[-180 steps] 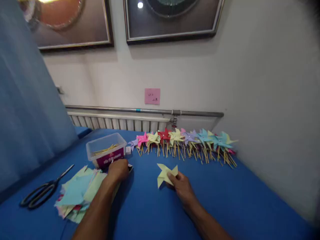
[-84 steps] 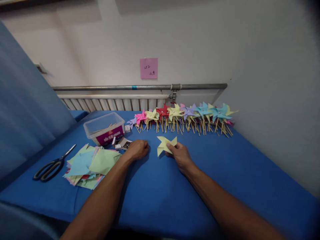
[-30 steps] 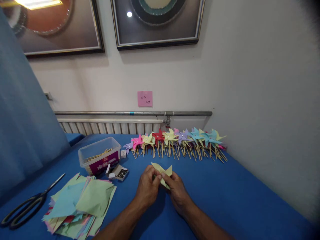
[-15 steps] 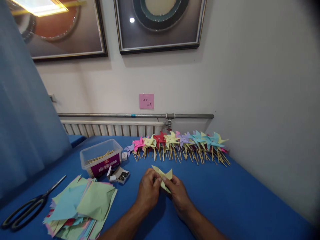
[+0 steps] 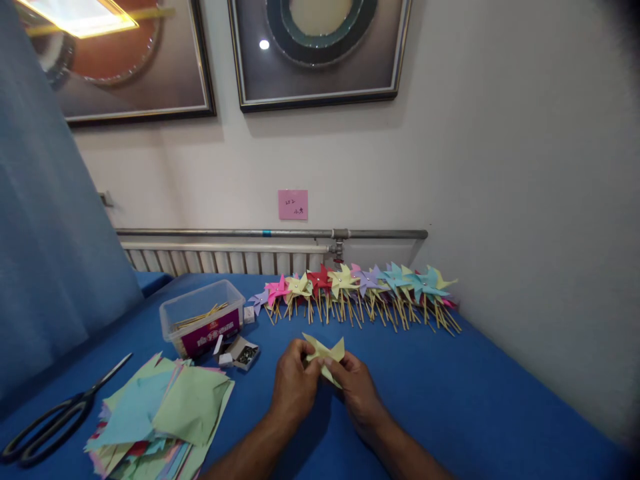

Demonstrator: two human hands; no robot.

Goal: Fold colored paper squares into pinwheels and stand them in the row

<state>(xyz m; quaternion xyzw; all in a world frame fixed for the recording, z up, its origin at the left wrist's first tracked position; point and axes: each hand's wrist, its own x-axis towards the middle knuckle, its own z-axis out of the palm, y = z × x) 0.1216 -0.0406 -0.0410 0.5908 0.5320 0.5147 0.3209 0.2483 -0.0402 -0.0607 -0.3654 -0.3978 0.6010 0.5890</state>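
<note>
A pale yellow folded paper pinwheel (image 5: 327, 352) is held between both my hands just above the blue table (image 5: 475, 400). My left hand (image 5: 295, 387) pinches its left side and centre. My right hand (image 5: 357, 390) grips its right side, thumb on top. Whether a pin sits between my left fingers is too small to tell. To the left of my hands lies a small open box of pins (image 5: 241, 352).
A row of finished coloured pinwheels on sticks (image 5: 360, 293) lies along the wall. A clear tub of sticks (image 5: 203, 323) stands at the left. A stack of coloured paper squares (image 5: 160, 417) and black scissors (image 5: 55, 417) lie near the left front.
My left hand left the pin box, crossed to the yellow pinwheel and joined my right hand on it. Over the last second both hands stayed on it with small finger shifts.
</note>
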